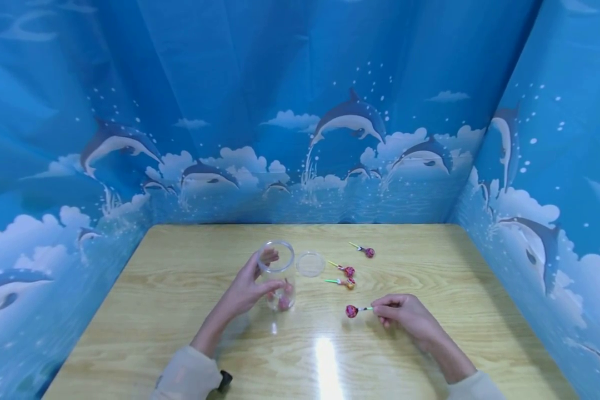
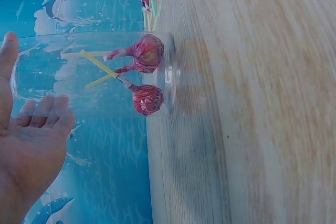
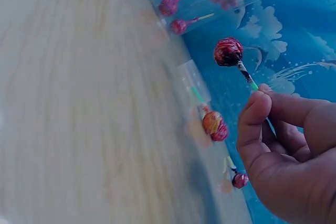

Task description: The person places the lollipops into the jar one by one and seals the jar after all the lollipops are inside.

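My left hand (image 1: 245, 289) holds a clear plastic jar (image 1: 291, 280), thumb on the near side and fingers around the far side. Upright and uncovered, the jar has several wrapped lollipops (image 2: 147, 99) at its bottom, their yellow and white sticks pointing up. Over the table to the right of the jar, my right hand (image 1: 407, 318) pinches the stick of a dark red wrapped lollipop (image 3: 228, 52) between thumb and forefinger. That candy head points left, towards the jar, in the head view.
A round clear lid (image 1: 310, 264) lies right beside the jar. Beyond my right hand, three more lollipops lie on the wooden table: an orange-yellow one (image 1: 350, 283), a red one (image 1: 349, 271) and a farther purple-red one (image 1: 369, 252). Blue dolphin-print curtains (image 1: 300, 183) enclose the back and sides.
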Demonstrator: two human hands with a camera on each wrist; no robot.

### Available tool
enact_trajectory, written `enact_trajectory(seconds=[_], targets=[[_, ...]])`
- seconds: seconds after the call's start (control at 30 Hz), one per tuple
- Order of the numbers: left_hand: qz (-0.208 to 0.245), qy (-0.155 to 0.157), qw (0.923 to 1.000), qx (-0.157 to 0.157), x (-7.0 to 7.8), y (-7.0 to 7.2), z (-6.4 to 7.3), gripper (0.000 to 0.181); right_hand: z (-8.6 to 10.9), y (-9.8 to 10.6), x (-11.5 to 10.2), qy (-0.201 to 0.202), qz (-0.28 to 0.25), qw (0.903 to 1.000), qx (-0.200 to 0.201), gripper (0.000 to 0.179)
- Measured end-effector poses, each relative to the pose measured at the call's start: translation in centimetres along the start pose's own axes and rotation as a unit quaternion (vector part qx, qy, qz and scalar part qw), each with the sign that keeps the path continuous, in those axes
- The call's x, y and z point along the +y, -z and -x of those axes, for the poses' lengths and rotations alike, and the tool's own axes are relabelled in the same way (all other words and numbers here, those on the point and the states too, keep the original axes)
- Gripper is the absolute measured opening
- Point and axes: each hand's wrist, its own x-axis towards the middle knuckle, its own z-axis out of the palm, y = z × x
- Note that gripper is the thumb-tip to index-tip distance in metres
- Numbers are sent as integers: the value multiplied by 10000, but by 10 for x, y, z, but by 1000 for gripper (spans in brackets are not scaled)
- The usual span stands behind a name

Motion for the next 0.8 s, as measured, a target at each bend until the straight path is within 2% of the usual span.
enact_trajectory(seconds=[0.13,0.23,0.4,0.57,0.8], targets=[[-18,2,10000,-24,0,0,0,85,4,-1,-13,121,-611,9981,0,18],[-12,19,10000,-30,0,0,0,84,7,-5,-24,318,-856,9957,140,15],[10,27,10000,-58,1,0,-1,83,8,-13,-43,434,-1077,9917,549,19],[-51,43,9999,-152,1,1,-3,84,6,-25,-65,580,-1201,9882,755,20],[-111,154,9997,-139,4,3,-2,85,-5,-51,-95,1016,-1500,9813,644,12]])
